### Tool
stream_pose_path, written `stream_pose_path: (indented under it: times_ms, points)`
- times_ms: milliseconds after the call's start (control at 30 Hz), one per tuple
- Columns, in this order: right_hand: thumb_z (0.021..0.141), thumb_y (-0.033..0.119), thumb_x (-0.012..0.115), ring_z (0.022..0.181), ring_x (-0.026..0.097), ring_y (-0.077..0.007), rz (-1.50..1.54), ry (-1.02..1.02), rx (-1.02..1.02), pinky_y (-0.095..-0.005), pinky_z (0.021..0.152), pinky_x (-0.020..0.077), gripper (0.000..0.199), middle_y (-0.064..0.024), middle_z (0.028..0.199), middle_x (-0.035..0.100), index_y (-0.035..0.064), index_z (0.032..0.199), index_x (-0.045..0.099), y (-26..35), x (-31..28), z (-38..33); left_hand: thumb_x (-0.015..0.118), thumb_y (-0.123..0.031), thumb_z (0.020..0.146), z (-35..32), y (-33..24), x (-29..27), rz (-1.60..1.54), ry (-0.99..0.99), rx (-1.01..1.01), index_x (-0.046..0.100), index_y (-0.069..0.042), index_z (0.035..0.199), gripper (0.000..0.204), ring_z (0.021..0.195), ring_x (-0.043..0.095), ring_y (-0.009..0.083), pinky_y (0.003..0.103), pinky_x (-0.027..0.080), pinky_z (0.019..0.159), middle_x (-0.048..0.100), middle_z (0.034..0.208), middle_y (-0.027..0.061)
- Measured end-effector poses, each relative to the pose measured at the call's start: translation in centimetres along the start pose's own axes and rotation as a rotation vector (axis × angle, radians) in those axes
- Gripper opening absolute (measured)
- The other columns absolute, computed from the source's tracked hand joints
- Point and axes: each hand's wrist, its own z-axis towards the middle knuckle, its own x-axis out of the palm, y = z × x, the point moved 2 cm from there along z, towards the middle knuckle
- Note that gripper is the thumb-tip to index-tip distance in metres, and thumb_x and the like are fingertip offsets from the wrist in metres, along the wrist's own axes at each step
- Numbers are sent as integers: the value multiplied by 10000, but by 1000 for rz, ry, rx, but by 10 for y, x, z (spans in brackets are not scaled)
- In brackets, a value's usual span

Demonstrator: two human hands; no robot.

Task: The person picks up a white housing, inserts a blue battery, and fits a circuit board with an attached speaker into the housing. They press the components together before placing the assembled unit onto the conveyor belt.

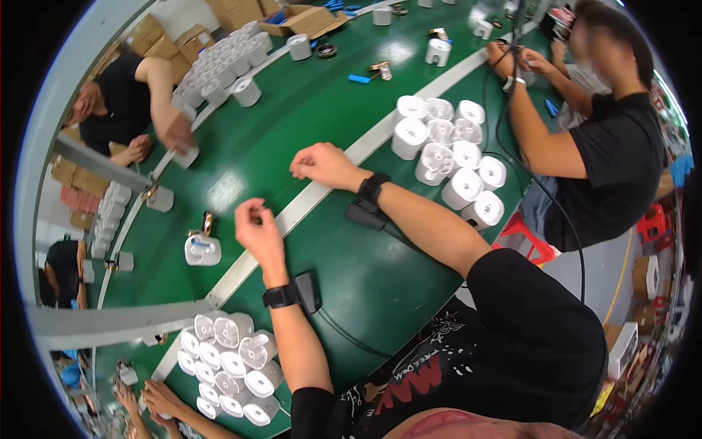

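Note:
My left hand [256, 223] hovers over the green belt [380, 285], fingers curled and pinched together; I see nothing in it. My right hand [322, 164] is a loose fist just above the belt's white stripe [307, 201], and nothing shows in it either. Both wrists wear black bands. The thing closest to my left hand is a white plastic housing with a copper-coloured part [202, 247], lying apart from it on the belt. A cluster of white cylindrical housings [446, 157] stands beyond my right forearm. Another cluster [230, 362] stands beside my left forearm.
A person in black [607, 154] works across the belt beside the right cluster, with black cables nearby. Another person [121, 110] holds a white part at the far side. Someone's hands [157, 401] reach the near cluster. Cardboard boxes [303, 18] and more white parts [219, 66] lie further along.

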Motion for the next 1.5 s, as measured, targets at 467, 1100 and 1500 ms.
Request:
stream_pose_path:
  times_ms: [467,1100,1500]
  points:
    - [887,127,617,771,712,-163,35,-116,-29,-298,731,567,186,-89,830,734,-9,983,701,-8,-2,4,661,-91,811,-5,-5,7,219,264,-43,684,-67,924,118,736,591,189,343,495,700,650,832,38]
    - [848,259,684,1039,636,-376,-608,-700,311,-474,883,515,420,-157,1346,537,130,1239,601,-46,-87,58,648,-95,791,-14,-7,6,152,222,-18,675,-86,880,94,783,622,235,372,487,712,666,822,38]
    - [847,283,703,957,655,-369,-698,-530,-71,-471,800,537,304,-145,1082,649,116,1095,649,-25,-54,20,674,-85,770,-18,-9,9,119,240,-71,659,-109,878,111,848,602,235,383,447,775,642,832,14]
